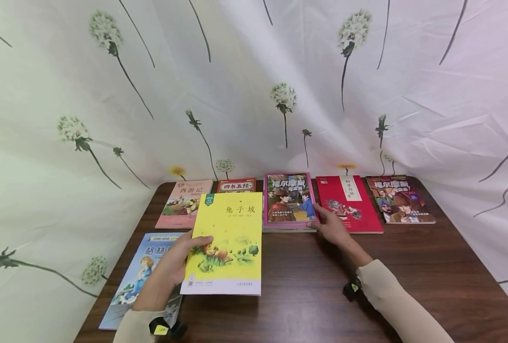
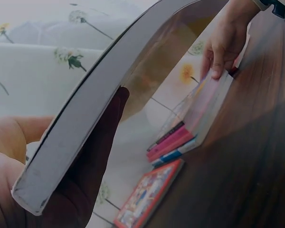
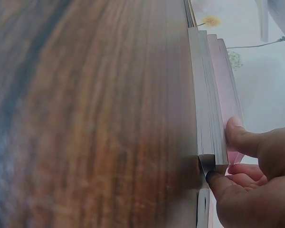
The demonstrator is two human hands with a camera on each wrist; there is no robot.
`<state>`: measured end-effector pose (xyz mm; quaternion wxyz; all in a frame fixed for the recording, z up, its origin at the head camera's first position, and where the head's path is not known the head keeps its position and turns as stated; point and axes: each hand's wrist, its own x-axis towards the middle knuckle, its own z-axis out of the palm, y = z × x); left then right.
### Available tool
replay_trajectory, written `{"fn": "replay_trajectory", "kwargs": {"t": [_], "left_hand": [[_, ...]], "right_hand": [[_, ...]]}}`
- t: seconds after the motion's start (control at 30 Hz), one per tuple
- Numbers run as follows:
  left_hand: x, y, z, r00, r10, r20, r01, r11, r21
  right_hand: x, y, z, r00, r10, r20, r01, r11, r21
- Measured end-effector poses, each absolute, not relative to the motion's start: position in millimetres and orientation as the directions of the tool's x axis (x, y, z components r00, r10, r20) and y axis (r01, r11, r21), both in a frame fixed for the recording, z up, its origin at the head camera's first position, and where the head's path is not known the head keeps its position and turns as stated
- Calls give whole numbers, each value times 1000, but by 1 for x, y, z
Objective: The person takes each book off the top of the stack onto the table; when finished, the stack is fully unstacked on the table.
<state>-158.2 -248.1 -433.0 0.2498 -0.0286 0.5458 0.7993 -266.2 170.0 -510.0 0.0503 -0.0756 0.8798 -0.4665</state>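
One yellow book (image 1: 232,228) with a grassy scene on its cover is lifted off a dark wood tabletop (image 1: 331,295), grasped at its left edge by the person's left hand (image 1: 180,257), thumb on the front and fingers behind. The right hand (image 1: 332,226) pinches the near right corner of a pink-bordered book (image 1: 289,197), which lies on top of a stack at the middle of the back row. To the right of that stack lie a red book (image 1: 348,205) and, at the far right, a comic-style book (image 1: 401,200). To its left, a second red book (image 1: 236,185) is partly hidden behind the yellow one, with a pale pink book (image 1: 181,209) just beside it. A blue book (image 1: 135,281) lies nearer the person, partly covered by the left arm. Behind everything hangs a pale cloth (image 1: 236,105) printed with dandelions.
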Motion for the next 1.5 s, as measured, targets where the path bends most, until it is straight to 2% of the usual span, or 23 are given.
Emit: {"fn": "replay_trajectory", "kwargs": {"t": [0.87,1.5], "left_hand": [[-138,-255,-479,-842,277,-462,-514,-157,843],[-130,-249,-484,-860,171,-481,-485,25,874]], "right_hand": [[-269,170,-511,-982,-189,-28,-77,524,-848],[-270,170,-513,-983,-181,-22,-78,527,-846]]}}
